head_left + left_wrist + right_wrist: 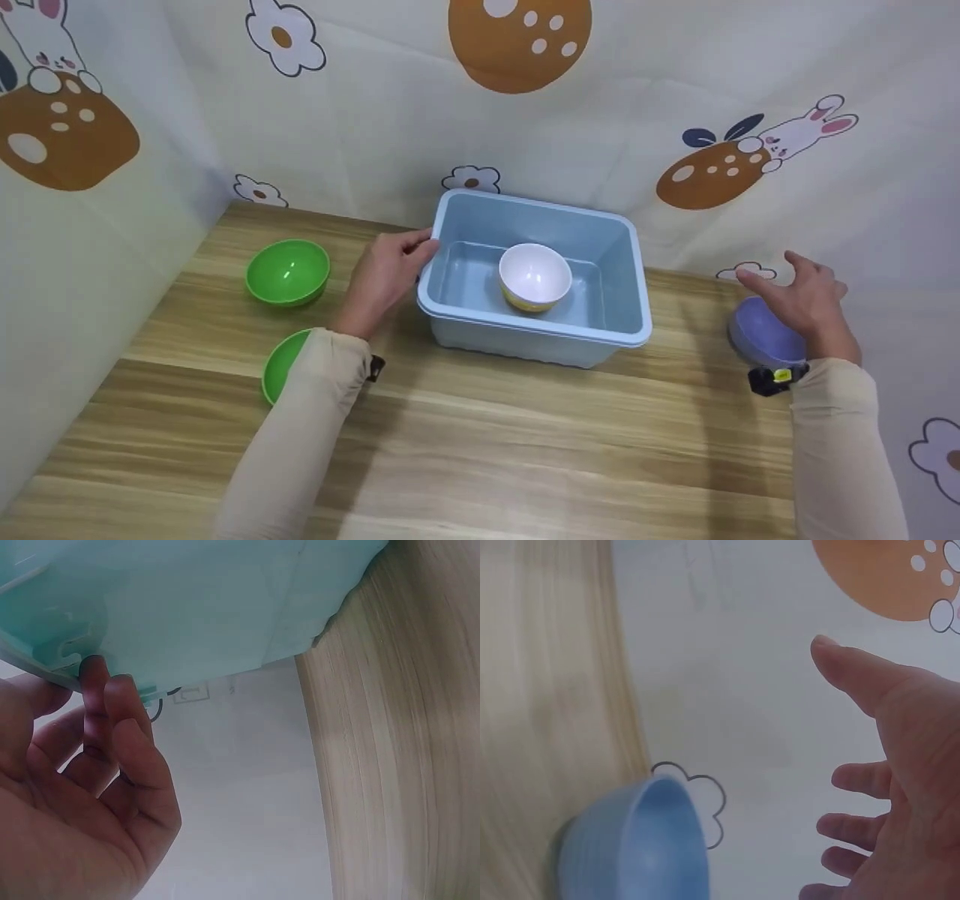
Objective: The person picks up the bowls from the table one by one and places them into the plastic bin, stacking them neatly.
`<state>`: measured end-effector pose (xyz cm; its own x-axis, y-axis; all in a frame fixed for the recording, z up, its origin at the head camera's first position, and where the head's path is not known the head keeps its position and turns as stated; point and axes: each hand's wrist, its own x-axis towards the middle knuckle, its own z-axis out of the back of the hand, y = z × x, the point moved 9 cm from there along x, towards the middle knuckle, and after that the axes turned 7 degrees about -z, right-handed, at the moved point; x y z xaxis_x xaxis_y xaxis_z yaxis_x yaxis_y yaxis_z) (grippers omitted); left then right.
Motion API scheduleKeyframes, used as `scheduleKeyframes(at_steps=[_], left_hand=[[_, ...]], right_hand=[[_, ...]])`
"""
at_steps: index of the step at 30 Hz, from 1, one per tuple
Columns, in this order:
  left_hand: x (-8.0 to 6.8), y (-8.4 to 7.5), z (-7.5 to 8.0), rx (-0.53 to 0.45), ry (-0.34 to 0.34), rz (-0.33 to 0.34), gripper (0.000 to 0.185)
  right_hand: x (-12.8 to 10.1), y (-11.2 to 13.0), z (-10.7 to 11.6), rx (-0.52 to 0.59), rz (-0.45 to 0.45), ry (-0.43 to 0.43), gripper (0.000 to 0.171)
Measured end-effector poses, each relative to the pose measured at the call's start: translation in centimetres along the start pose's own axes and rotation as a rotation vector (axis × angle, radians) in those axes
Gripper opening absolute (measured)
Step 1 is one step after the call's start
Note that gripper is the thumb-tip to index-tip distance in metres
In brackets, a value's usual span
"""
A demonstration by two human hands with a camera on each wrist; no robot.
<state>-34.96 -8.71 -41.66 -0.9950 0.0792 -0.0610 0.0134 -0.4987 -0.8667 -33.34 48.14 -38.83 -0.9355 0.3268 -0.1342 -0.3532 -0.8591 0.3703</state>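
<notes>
Printed cloth with mushrooms, flowers and rabbits hangs behind and to both sides of a wood-grain table (480,442).

Left hand (386,274): forearm reaches forward from the near edge, wrist straight. Its fingers (96,690) curl onto the left rim of the blue tub (622,247), thumb over the top edge; the left wrist view shows fingertips pressed under the rim's lip. This grip is closed on the tub. The tub stands on the table directly to the right of this hand, its far wall close to the back cloth.

Inside the tub a white bowl (534,276) with a yellow outside rests on the floor, slightly tilted, apart from all four walls.

Right hand (802,300): raised, palm down, fingers spread and nearly straight, thumb pointing toward the tub. This grip is wide open and holds nothing. Just beneath and on the near side of it sits a purple bowl (763,337); contact appears absent, though the head view does not settle it. The right cloth wall lies close beyond this hand.

To the left of the left hand stands a green bowl (288,271); a second green bowl (279,365) lies partly under the left sleeve. Bare table runs between the tub and the purple bowl, and across the near side.
</notes>
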Motion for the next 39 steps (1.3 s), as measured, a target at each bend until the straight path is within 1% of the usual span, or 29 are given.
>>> scheduleKeyframes(at_steps=[5, 10, 13, 16, 21, 23, 27, 32, 39], left_hand=[[0.0, 0.0, 0.0, 0.003, -0.003, 0.010, 0.047], [-0.2, 0.1, 0.0, -0.001, 0.003, 0.034, 0.046], [-0.2, 0.1, 0.0, -0.001, 0.007, 0.037, 0.046], [-0.1, 0.2, 0.0, -0.007, 0.005, 0.028, 0.046], [0.0, 0.0, 0.0, -0.018, -0.002, -0.020, 0.045], [0.0, 0.0, 0.0, -0.019, -0.001, -0.029, 0.045], [0.0, 0.1, -0.1, -0.028, 0.006, -0.008, 0.046], [-0.1, 0.3, 0.0, -0.041, 0.011, 0.022, 0.047], [-0.1, 0.2, -0.1, -0.039, 0.020, 0.039, 0.048]], right_hand=[[-0.3, -1.4, -1.6, 0.023, -0.018, -0.017, 0.107], [-0.4, -3.1, -2.9, -0.008, -0.101, -0.016, 0.115], [-0.4, -4.0, -3.5, -0.021, -0.150, 0.000, 0.121], [-0.3, -4.8, -4.0, -0.028, -0.195, 0.035, 0.126], [-0.5, -5.7, -4.8, -0.034, -0.237, 0.086, 0.135], [-0.5, -6.0, -5.1, -0.039, -0.244, 0.097, 0.137], [-0.6, -6.8, -5.9, -0.042, -0.288, 0.112, 0.140], [-0.4, -7.1, -6.4, -0.031, -0.295, 0.093, 0.139], [-0.5, -7.1, -6.5, -0.031, -0.293, 0.092, 0.139]])
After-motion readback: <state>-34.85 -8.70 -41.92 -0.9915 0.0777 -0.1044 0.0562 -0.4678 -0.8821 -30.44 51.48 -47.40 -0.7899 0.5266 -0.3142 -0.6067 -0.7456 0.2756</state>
